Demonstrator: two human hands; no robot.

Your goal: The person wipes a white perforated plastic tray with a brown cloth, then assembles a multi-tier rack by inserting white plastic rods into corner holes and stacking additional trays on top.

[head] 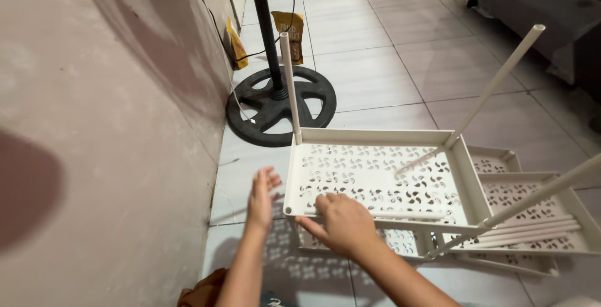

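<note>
Head view, catalogue of hazards as I read them from my remote seat.

Item 1: white perforated plastic shelf tray [375, 175], rectangular, raised rim, lying on the tiled floor [375, 62] just beside the wall [94, 125]. Three slim white plastic poles stand in its corners: far-left pole [288, 84] upright, far-right pole [494, 84] leaning right, near-right pole [551, 188] leaning low to the right. The near-left corner socket looks empty.

Item 2: right hand [341, 222], fingers curled over the near rim of the tray and pressing on it; its grip is partly closed on that edge.

Item 3: left hand [261, 197], flat and open, holding nothing, hovering near the left rim.

Item 4: a loose white pole [375, 214] lying inside the tray close to the right hand.

Item 5: further white trays [538, 219] with loose poles, stacked beneath and to the right.

Item 6: black round fan base [282, 103] with cable, far left; yellow packets [289, 31] beyond.

Risks, my judgement: the leaning poles seem only loosely seated, so tipping the tray could drop them. Pressing one rim may rock the tray on the stack underneath. The loose pole could roll away. The upright pole may strike the fan stand.
</note>
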